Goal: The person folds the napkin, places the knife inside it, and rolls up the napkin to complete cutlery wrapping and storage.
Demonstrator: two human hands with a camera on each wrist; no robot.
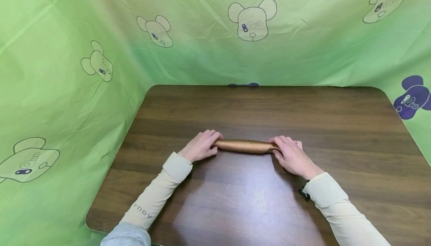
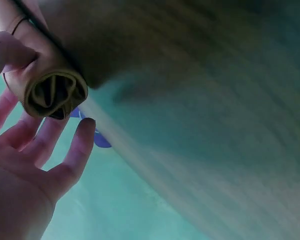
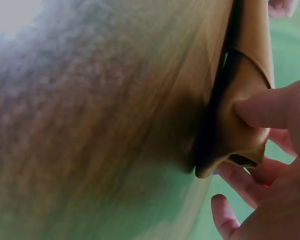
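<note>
A rolled-up bronze-brown sheet (image 1: 245,146), smooth like leather, lies crosswise on the table between both hands. My left hand (image 1: 202,145) grips its left end with the thumb on the near side and fingers over the far side. In the left wrist view the roll's open end (image 2: 55,95) shows several spiral layers. My right hand (image 1: 292,155) pinches the opposite end. The right wrist view shows the thumb pressing into the roll (image 3: 242,120), with fingers behind it; a slanting edge of the outer layer shows there. The inside of the roll is mostly hidden.
The dark wood-grain table (image 1: 188,107) has rounded corners. Green fabric (image 1: 202,62) printed with bear-head figures hangs behind it and along its left side, with more at the right edge. Glare brightens the table's near middle.
</note>
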